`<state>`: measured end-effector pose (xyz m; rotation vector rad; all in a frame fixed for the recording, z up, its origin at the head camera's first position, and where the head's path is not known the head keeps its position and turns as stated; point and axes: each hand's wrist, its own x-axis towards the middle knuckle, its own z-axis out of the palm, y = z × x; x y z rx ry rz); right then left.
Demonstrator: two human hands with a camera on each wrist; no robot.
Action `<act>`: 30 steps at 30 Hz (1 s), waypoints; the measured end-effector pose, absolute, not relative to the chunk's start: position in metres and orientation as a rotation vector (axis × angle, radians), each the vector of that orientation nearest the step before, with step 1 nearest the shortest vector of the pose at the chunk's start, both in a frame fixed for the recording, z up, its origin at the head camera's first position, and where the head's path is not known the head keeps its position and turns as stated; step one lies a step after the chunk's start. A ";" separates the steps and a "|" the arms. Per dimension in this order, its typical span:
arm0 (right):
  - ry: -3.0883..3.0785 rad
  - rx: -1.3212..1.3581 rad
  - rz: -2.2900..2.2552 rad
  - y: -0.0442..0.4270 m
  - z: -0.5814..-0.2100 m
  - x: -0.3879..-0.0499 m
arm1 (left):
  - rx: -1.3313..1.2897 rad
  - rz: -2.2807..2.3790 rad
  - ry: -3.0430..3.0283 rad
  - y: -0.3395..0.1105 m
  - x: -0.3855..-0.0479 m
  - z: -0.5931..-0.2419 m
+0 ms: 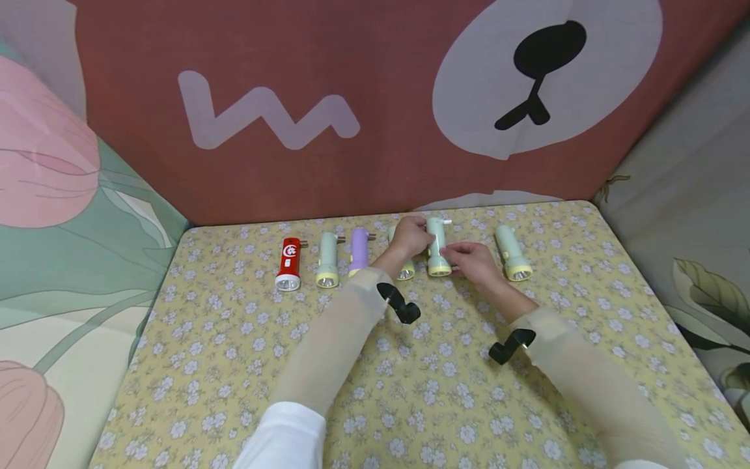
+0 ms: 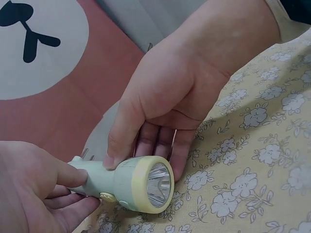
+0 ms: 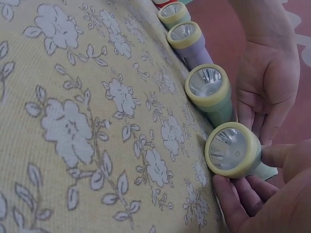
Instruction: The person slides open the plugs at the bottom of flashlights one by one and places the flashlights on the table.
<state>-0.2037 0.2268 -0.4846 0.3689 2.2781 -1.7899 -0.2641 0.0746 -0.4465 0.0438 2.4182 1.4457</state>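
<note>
A pale green flashlight (image 1: 437,251) with a yellow rim lies on the cloth, its lens toward me. My left hand (image 1: 411,234) pinches its tail end between thumb and fingers, near the prongs, as the left wrist view shows. Near the lens end, my right hand (image 1: 473,262) holds the same flashlight (image 3: 227,150) with its thumb on one side and fingers on the other. Just left of it, a second green flashlight (image 1: 405,270) is partly covered by my left hand. Another green flashlight (image 1: 513,253) lies apart, to the right of my right hand.
Farther left in the row lie a purple flashlight (image 1: 359,249), a green flashlight (image 1: 327,259) and a red flashlight (image 1: 289,264) with a white rim. Yellow flowered cloth (image 1: 433,404) covers the table. A reddish-brown printed curtain (image 1: 281,176) rises behind its back edge.
</note>
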 end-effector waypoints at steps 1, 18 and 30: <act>2.284 0.377 -1.784 0.227 -0.485 -0.204 | 0.038 1.452 2.416 0.075 -0.264 -0.446; 2.298 0.413 -1.758 0.230 -0.487 -0.207 | 0.032 1.482 2.401 0.077 -0.263 -0.454; 2.310 0.410 -1.727 0.230 -0.488 -0.208 | 0.025 1.369 2.456 0.078 -0.263 -0.453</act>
